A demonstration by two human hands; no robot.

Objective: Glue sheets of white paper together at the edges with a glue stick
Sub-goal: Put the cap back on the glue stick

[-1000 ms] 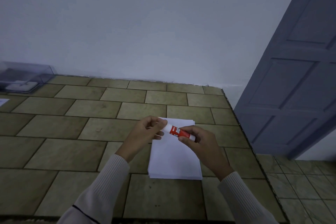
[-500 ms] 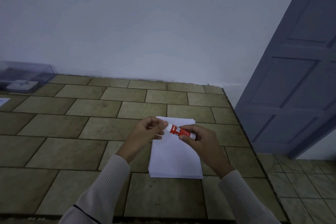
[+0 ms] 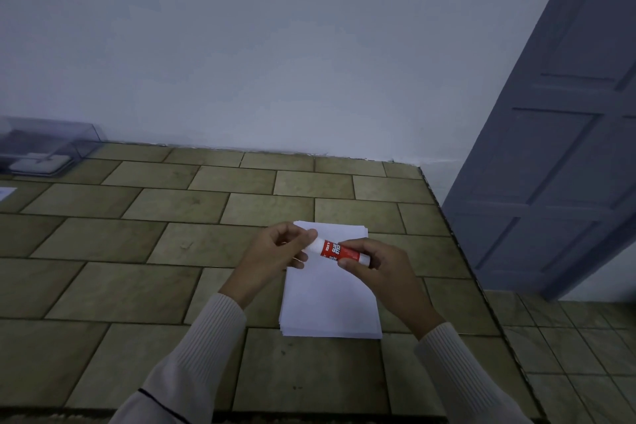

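Observation:
A stack of white paper sheets (image 3: 328,299) lies on the tiled counter (image 3: 137,286), right of centre. Above its far end I hold a red and white glue stick (image 3: 332,249) lying roughly level. My right hand (image 3: 375,268) grips the red body and the bottom end. My left hand (image 3: 275,253) pinches the white cap end between thumb and fingers. Both hands hover over the paper and hide part of its upper half.
A clear plastic box (image 3: 48,148) with a pale object inside stands at the far left by the wall. A scrap of white paper (image 3: 5,192) lies at the left edge. The counter ends at the right, beside a grey-blue door (image 3: 557,148).
Both hands stay on the glue stick above the paper. Its red label has turned slightly in my fingers. The paper stack has not moved.

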